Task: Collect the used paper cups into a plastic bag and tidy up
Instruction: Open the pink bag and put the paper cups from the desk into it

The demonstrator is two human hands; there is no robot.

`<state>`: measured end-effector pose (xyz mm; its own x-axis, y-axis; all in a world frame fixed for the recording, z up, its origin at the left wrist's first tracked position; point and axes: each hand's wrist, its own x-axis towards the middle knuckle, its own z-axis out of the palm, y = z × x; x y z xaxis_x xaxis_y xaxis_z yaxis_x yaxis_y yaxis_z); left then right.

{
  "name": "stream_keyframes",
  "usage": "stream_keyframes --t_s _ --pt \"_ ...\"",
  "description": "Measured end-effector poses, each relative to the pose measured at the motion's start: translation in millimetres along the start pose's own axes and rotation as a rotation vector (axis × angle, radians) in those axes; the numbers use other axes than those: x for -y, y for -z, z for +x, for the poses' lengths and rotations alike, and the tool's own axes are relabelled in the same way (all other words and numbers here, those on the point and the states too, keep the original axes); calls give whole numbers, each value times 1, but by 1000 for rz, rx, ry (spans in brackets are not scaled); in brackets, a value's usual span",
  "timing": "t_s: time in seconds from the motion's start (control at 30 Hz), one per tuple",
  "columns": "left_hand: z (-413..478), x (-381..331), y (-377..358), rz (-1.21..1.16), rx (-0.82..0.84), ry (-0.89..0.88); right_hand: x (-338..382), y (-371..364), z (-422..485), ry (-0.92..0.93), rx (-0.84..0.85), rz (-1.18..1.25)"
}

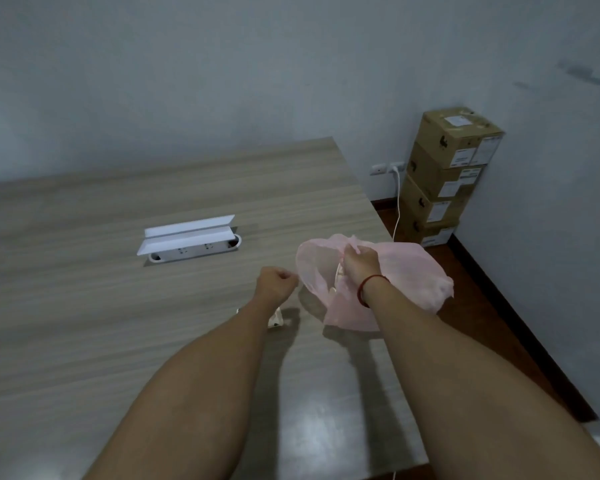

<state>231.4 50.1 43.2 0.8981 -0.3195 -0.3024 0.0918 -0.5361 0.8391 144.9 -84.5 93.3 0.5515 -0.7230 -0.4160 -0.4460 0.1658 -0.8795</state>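
A thin pink plastic bag (409, 278) is held above the right side of the wooden table (118, 323), its mouth spread towards the left. My right hand (359, 265) grips the bag's upper edge near its middle. My left hand (276, 282) is closed on the bag's left rim, pulling it out. Something pale shows through the bag below my right hand; I cannot tell what it is. A small crumpled pale object (276, 318) lies on the table under my left wrist, partly hidden by the arm.
A white socket box (191, 242) with its lid flipped up is set into the table. Several stacked cardboard boxes (447, 174) stand in the right corner by a wall outlet with a white cable (397, 202). The table's right edge runs just beneath the bag.
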Motion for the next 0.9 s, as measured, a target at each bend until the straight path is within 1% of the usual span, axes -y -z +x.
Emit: stream_keyframes --t_s 0.07,0.1,0.2,0.27,0.33,0.4,0.47,0.5,0.6,0.7,0.8,0.9 --pt "12 10 11 160 -19 -15 3 -7 4 -2 2 -2" --pt "19 15 15 265 25 -23 5 -9 6 -10 -1 -2" --pt "32 37 16 617 248 -20 7 -16 15 -41 -30 -23" --pt "37 53 12 779 310 21 6 -21 20 -43 -47 -36" --pt "36 62 10 895 312 -6 5 -24 24 -41 -57 -53" --pt "35 62 10 986 265 -66 2 -26 27 -41 -58 -70" --pt "38 57 15 1014 206 -111 2 -27 28 -43 -53 -70" --pt "40 52 19 986 181 -121 2 -27 28 -46 -57 -59" --pt "43 30 36 780 115 -149 4 -25 29 -48 -71 -39" --pt "40 1 45 438 85 -190 9 -21 26 -48 -67 -8" --pt "25 -23 36 161 16 -229 11 -20 26 -44 -73 45" --pt "13 -39 15 -18 29 -172 18 -17 23 -34 -76 94"
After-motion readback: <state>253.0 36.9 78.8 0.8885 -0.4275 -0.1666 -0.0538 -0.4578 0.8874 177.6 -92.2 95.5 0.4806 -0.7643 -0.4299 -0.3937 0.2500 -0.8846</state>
